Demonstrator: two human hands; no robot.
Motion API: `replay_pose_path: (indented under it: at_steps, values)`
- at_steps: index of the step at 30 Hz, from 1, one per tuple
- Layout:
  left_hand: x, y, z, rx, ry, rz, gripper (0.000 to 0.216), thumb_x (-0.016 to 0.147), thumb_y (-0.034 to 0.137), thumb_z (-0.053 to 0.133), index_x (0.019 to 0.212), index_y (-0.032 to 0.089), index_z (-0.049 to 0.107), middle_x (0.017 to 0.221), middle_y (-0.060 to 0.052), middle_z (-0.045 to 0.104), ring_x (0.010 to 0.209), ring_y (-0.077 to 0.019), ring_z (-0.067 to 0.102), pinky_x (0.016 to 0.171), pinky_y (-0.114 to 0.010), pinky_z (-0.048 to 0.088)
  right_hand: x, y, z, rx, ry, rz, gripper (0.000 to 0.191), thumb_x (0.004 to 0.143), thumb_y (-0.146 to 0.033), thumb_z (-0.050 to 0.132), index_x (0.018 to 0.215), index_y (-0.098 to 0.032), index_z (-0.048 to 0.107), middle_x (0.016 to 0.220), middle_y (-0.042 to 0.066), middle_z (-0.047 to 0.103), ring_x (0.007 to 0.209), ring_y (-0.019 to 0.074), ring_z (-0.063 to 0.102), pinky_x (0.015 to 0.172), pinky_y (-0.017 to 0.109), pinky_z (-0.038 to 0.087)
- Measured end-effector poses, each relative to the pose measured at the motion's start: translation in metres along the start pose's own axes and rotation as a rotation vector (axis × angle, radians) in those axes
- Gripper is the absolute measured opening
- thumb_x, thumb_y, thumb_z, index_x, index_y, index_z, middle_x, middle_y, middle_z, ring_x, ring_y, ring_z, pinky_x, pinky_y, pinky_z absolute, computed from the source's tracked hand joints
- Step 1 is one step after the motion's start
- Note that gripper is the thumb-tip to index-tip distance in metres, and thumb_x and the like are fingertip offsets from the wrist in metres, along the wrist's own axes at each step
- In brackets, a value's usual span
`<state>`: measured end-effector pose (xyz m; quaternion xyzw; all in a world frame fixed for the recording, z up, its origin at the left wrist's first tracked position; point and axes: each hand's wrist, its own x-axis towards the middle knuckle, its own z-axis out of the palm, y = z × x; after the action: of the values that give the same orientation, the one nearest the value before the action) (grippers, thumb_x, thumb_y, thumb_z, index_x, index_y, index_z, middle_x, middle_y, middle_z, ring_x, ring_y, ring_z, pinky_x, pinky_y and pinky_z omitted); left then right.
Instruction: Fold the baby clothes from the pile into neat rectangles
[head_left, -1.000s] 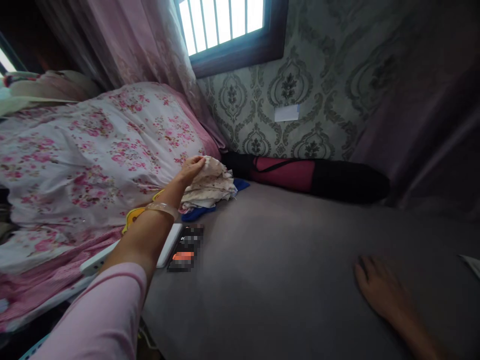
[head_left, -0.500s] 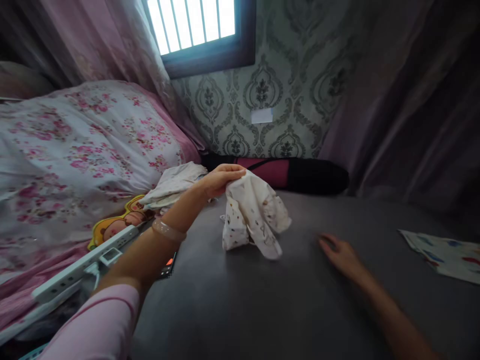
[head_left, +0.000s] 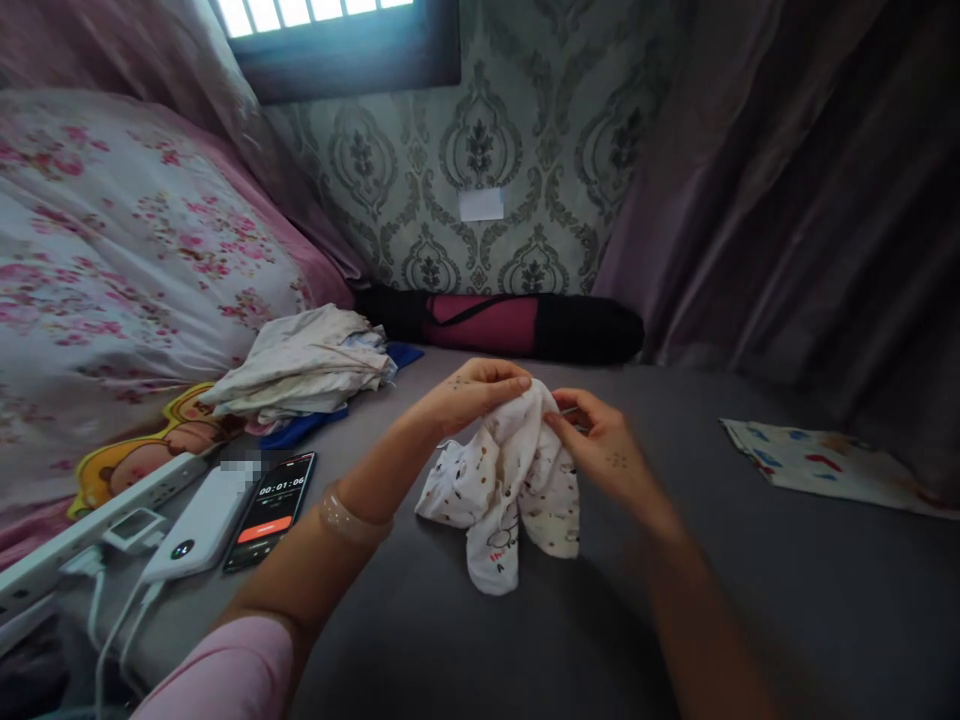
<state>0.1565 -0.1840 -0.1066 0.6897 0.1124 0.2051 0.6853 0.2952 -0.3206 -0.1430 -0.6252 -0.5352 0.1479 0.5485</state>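
Observation:
A small white printed garment [head_left: 517, 480], crumpled and with its exact kind unclear, hangs in loose folds over the grey bed surface [head_left: 420, 640]. Its lower end shows a cartoon print and some lettering. My left hand [head_left: 480, 390] pinches the top of the cloth between thumb and fingers. From the other side, my right hand [head_left: 604, 440] grips the upper right edge, its thumb in front of the fabric. Both hands are closed on the cloth, a short distance apart.
On the left lie a heap of clothes [head_left: 307, 365], a phone [head_left: 270, 510] with a running timer, a white power bank [head_left: 202, 520] and a power strip [head_left: 97, 510]. A black and maroon long bag [head_left: 484, 325] lies along the wall. Far right is a folded printed cloth [head_left: 832, 465].
My right hand has come in from the right and taken hold of the garment. The view has shifted, so the phone and the clothes heap show more fully.

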Motion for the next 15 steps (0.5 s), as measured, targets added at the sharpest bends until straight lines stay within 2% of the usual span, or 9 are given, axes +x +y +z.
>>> replay_pose_path:
  at_steps: [3, 7, 11, 13, 15]
  values:
    - [-0.002, -0.009, 0.004, 0.044, -0.034, -0.004, 0.033, 0.071, 0.03, 0.075, 0.097, 0.012, 0.066, 0.083, -0.004, 0.067, 0.072, -0.011, 0.061, 0.065, -0.022, 0.046, 0.0, 0.005, -0.014, -0.104, 0.022, -0.015, 0.024, 0.087, -0.033, 0.053, 0.101, -0.019, 0.067, 0.093, 0.005, 0.069, 0.081, 0.0174, 0.062, 0.07, 0.029, 0.048]
    - [-0.004, -0.023, 0.01, 0.364, -0.114, -0.025, 0.029, 0.073, 0.024, 0.069, 0.101, 0.015, 0.066, 0.087, -0.004, 0.067, 0.071, -0.0117, 0.059, 0.06, -0.021, 0.044, -0.005, -0.002, -0.041, -0.22, 0.221, -0.007, 0.025, 0.089, -0.034, 0.047, 0.096, -0.019, 0.066, 0.08, 0.003, 0.065, 0.065, 0.014, 0.057, 0.058, 0.025, 0.043]
    - [-0.001, -0.039, 0.017, 0.642, -0.054, -0.031, 0.022, 0.075, 0.018, 0.058, 0.094, 0.016, 0.069, 0.083, -0.004, 0.067, 0.07, -0.0138, 0.058, 0.059, -0.022, 0.044, -0.012, -0.007, -0.064, -0.289, 0.336, 0.009, 0.027, 0.091, -0.039, 0.046, 0.102, -0.021, 0.063, 0.071, 0.0, 0.058, 0.058, 0.0117, 0.051, 0.051, 0.023, 0.038]
    - [0.001, -0.044, 0.019, 0.628, 0.0, -0.002, 0.025, 0.074, 0.014, 0.052, 0.092, 0.016, 0.068, 0.085, -0.004, 0.068, 0.073, -0.0146, 0.059, 0.061, -0.022, 0.044, -0.015, -0.008, -0.072, -0.331, 0.302, 0.029, 0.031, 0.088, -0.046, 0.052, 0.103, -0.023, 0.065, 0.069, -0.001, 0.056, 0.057, 0.0116, 0.049, 0.05, 0.023, 0.038]
    - [0.004, -0.047, 0.021, 0.528, 0.012, 0.029, 0.03, 0.072, 0.011, 0.048, 0.094, 0.017, 0.067, 0.088, -0.004, 0.068, 0.076, -0.0144, 0.059, 0.063, -0.022, 0.046, -0.017, -0.009, -0.077, -0.38, 0.176, 0.032, 0.032, 0.081, -0.049, 0.061, 0.101, -0.025, 0.069, 0.069, -0.001, 0.054, 0.058, 0.0115, 0.048, 0.051, 0.024, 0.039]
